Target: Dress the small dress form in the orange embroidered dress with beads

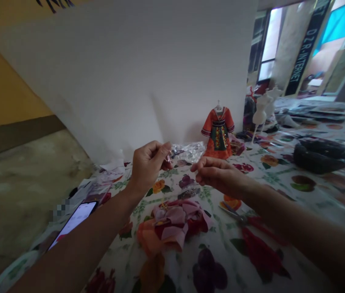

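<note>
My left hand (149, 165) pinches a tiny shiny item (168, 159) between thumb and fingertips. My right hand (218, 173) hangs close by with its fingers curled, and any thin thing in them is too small to tell. Just past the hands lies a crinkled clear plastic bag (189, 151), next to a miniature orange robe (218, 134) on a small stand. Below them sits a heap of pink and red fabric (172, 226). Red-handled scissors (245, 223) lie under my right forearm. All of these rest on a floral tablecloth (172, 183).
A phone with a lit screen (74, 217) lies by my left forearm. White miniature dress forms (260, 112) stand at the back right, and a dark round basket (323, 154) sits to the right. A white board (114, 73) rises behind the table. Bare concrete floor (22, 171) lies to the left.
</note>
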A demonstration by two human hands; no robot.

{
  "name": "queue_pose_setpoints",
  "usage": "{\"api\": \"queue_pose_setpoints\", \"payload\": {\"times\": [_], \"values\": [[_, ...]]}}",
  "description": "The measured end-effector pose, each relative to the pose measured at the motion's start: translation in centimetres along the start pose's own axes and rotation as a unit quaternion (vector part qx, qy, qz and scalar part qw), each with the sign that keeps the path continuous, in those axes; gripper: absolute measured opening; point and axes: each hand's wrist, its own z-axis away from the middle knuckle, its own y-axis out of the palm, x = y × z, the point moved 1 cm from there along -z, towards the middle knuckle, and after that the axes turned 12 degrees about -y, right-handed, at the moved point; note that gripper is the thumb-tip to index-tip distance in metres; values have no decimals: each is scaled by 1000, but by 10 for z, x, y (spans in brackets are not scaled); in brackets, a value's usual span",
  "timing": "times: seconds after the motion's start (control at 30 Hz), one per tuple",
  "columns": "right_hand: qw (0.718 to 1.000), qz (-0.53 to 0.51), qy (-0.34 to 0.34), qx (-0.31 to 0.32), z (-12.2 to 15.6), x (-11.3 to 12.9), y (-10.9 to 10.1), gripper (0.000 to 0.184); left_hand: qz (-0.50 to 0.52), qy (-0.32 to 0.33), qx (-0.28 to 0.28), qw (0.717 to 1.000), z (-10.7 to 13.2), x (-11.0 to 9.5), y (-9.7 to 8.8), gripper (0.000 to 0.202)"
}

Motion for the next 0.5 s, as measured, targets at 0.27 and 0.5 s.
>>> {"api": "queue_pose_setpoints", "payload": {"times": [0.27,0.5], "values": [[1000,-5,10,-3,-3,-2,-5,14,-36,-4,74,997,-1,13,-18,31],[1000,-19,5,-14,-3,-4,-11,11,-273,138,120,944,16,9,-28,66]]}}
